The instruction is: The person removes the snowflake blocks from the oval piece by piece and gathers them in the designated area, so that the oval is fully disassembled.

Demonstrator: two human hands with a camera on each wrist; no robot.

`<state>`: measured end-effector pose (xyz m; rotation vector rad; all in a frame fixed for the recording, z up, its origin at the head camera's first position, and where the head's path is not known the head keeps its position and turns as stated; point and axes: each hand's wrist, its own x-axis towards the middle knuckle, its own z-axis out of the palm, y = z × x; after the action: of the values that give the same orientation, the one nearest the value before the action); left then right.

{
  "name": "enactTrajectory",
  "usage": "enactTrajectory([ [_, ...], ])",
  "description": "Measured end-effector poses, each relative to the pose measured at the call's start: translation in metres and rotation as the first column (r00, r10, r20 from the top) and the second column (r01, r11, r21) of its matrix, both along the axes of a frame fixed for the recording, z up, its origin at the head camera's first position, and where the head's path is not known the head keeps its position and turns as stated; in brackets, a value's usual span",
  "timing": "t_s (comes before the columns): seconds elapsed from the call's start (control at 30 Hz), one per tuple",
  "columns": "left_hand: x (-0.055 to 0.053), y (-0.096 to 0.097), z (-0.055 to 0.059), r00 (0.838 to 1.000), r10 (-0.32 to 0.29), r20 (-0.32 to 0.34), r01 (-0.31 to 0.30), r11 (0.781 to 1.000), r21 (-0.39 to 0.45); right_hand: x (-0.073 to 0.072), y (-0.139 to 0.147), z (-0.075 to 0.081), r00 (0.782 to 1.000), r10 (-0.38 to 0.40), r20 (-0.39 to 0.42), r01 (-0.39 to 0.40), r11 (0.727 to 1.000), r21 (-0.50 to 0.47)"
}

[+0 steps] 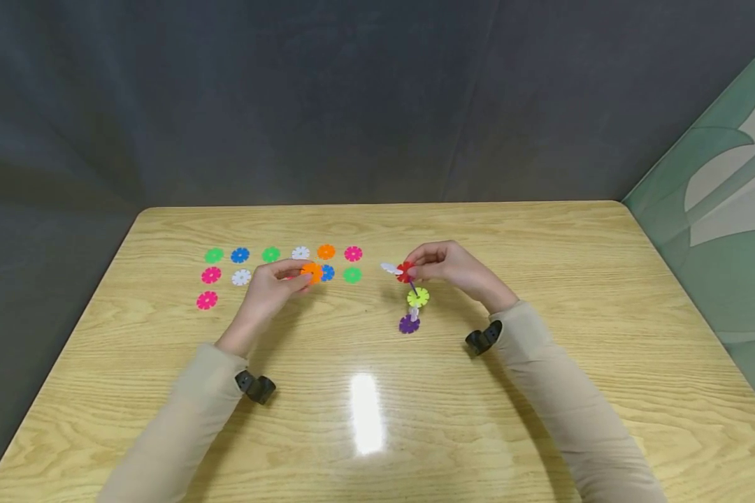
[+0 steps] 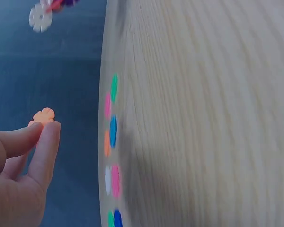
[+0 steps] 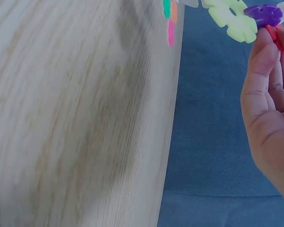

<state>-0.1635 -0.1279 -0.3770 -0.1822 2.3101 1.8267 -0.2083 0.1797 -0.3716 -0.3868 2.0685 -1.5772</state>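
My left hand (image 1: 270, 286) pinches an orange notched plastic disc (image 1: 312, 272) between thumb and fingertips, held up over the rows of loose discs. In the left wrist view the same orange disc (image 2: 44, 116) stands above the fingertips. With thumb and fingers my right hand (image 1: 453, 269) grips a red notched disc (image 1: 405, 271), part of a linked chain. A white disc (image 1: 388, 267) juts from its left side. Below the red one hang a purple disc seen edge-on, a yellow-green disc (image 1: 418, 297), another white disc (image 1: 414, 314) and a purple disc (image 1: 409, 324).
Loose discs in several colours lie in rows on the left of the wooden table (image 1: 365, 335), among them a green disc (image 1: 352, 275) and a pink disc (image 1: 207, 300). A dark curtain (image 1: 377, 105) rises behind the table's far edge.
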Motion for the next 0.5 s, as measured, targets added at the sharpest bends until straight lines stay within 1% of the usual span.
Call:
enactTrajectory([
  [0.1, 0.002, -0.015, 0.001, 1.000, 0.020, 0.009, -0.019, 1.000, -0.024, 0.000, 0.001, 0.000, 1.000, 0.004, -0.003, -0.004, 1.000, 0.001],
  [0.13, 0.003, -0.020, 0.001, 1.000, 0.030, 0.003, -0.030, 0.999, -0.039, 0.000, 0.002, 0.000, 1.000, 0.004, -0.002, -0.004, 1.000, 0.001],
  [0.3, 0.008, -0.044, 0.003, 0.999, 0.049, -0.021, -0.051, 0.989, -0.141, 0.000, 0.003, 0.001, 1.000, 0.008, -0.003, -0.008, 1.000, 0.000],
  [0.37, 0.009, -0.054, 0.002, 0.998, 0.050, -0.028, -0.054, 0.986, -0.159, 0.000, 0.003, 0.001, 1.000, 0.004, -0.001, -0.004, 1.000, 0.000],
  [0.5, 0.013, -0.069, 0.001, 0.996, 0.070, -0.047, -0.077, 0.984, -0.161, -0.001, 0.003, 0.001, 1.000, -0.011, 0.006, 0.011, 1.000, 0.008],
])
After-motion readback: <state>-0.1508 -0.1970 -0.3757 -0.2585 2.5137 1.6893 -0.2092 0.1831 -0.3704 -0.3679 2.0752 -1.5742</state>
